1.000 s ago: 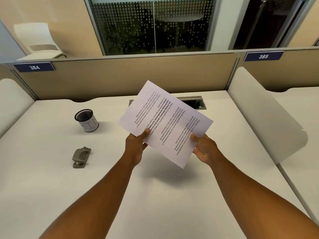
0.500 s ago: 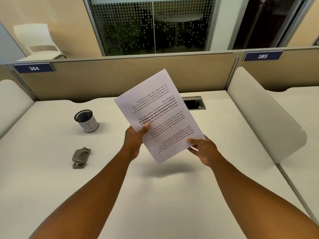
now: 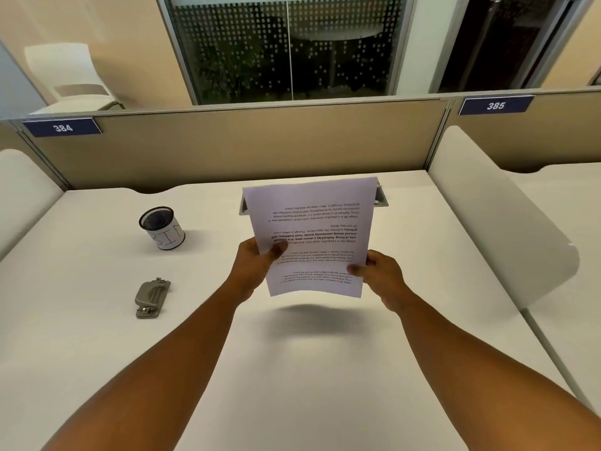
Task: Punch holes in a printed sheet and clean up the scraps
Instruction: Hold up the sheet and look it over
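A printed sheet (image 3: 312,222) hangs in the air above the white desk (image 3: 292,369), its text upside down to me and its long sides running away from me. My left hand (image 3: 257,262) pinches its left edge with the thumb on top. My right hand (image 3: 379,271) pinches the lower right edge. A grey metal hole punch (image 3: 151,297) lies on the desk to the left, well apart from both hands. Behind it stands a small black mesh cup with a white label reading BIN (image 3: 162,227).
A beige partition (image 3: 244,144) closes the back of the desk. White curved side dividers stand at the left (image 3: 22,193) and right (image 3: 500,216). A grey cable tray (image 3: 380,198) is partly hidden behind the sheet.
The sheet has turned from a diagonal tilt to nearly square with me and moved slightly right. Both hands shifted with it, keeping their pinch on the edges.
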A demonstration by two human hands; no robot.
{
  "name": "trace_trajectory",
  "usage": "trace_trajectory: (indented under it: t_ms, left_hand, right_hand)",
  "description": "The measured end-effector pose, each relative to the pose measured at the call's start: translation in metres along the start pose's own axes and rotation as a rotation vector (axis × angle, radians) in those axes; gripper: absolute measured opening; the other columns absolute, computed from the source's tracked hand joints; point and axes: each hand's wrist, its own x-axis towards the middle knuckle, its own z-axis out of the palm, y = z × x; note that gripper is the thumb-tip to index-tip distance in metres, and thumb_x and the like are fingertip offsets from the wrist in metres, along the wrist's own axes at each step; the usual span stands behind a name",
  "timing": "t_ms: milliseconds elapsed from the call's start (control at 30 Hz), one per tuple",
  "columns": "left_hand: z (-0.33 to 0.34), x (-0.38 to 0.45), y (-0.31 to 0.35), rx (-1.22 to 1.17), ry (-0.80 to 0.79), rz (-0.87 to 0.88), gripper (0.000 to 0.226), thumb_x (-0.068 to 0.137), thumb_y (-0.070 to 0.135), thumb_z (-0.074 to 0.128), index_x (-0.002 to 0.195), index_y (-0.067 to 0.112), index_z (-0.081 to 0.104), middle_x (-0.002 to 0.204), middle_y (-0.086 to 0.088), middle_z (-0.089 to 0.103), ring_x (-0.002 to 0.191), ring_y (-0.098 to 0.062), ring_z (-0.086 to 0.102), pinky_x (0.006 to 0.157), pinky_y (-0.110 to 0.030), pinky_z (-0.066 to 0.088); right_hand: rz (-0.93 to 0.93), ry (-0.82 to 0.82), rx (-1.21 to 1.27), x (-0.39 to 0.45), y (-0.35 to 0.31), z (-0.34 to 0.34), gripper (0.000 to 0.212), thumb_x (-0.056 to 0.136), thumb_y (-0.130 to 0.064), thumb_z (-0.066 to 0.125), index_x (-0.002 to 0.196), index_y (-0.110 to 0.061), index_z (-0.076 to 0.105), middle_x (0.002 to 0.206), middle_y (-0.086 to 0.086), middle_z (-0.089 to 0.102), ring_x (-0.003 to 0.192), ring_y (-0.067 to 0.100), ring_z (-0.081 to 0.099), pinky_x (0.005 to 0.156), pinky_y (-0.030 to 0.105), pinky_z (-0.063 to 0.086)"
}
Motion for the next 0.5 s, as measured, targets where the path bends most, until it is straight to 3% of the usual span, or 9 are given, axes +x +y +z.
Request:
trace_trajectory:
  t_ms: [133,267,367,500]
  left_hand:
    - [0.001,-0.006,-0.008,0.055,-0.020,0.000,0.021,0.091,0.015,0.068,0.112,0.015,0.069,0.103,0.006,0.075,0.086,-0.014,0.072,0.066,-0.021,0.058]
    - [-0.001,-0.009,-0.018,0.100,-0.039,-0.034,0.024,0.090,0.014,0.069,0.114,0.018,0.067,0.102,0.013,0.073,0.085,-0.005,0.071,0.066,-0.016,0.056]
    - [-0.002,-0.010,-0.021,0.102,-0.042,-0.055,0.019,0.090,0.013,0.069,0.108,0.020,0.068,0.094,0.020,0.074,0.080,0.001,0.071,0.064,-0.013,0.055]
    - [-0.002,-0.009,-0.020,0.087,-0.031,-0.044,0.014,0.092,0.016,0.067,0.105,0.020,0.070,0.099,0.013,0.075,0.084,-0.004,0.071,0.067,-0.014,0.055]
  right_hand:
    - [-0.038,0.001,-0.094,-0.002,0.001,0.002,0.027,0.080,-0.005,0.071,0.106,-0.013,0.068,0.105,0.002,0.069,0.095,0.029,0.062,0.083,0.035,0.054]
    - [-0.034,0.003,-0.166,-0.002,0.008,0.004,0.037,0.082,-0.011,0.072,0.118,-0.013,0.064,0.118,0.006,0.067,0.106,0.031,0.062,0.095,0.045,0.053]
    - [-0.055,0.011,-0.196,-0.003,0.009,0.005,0.035,0.083,-0.014,0.071,0.117,-0.014,0.065,0.118,0.006,0.068,0.106,0.031,0.062,0.094,0.045,0.053]
    - [-0.088,0.027,-0.192,-0.003,0.003,0.005,0.029,0.085,-0.014,0.069,0.114,-0.016,0.066,0.116,0.007,0.069,0.102,0.030,0.063,0.090,0.040,0.054]
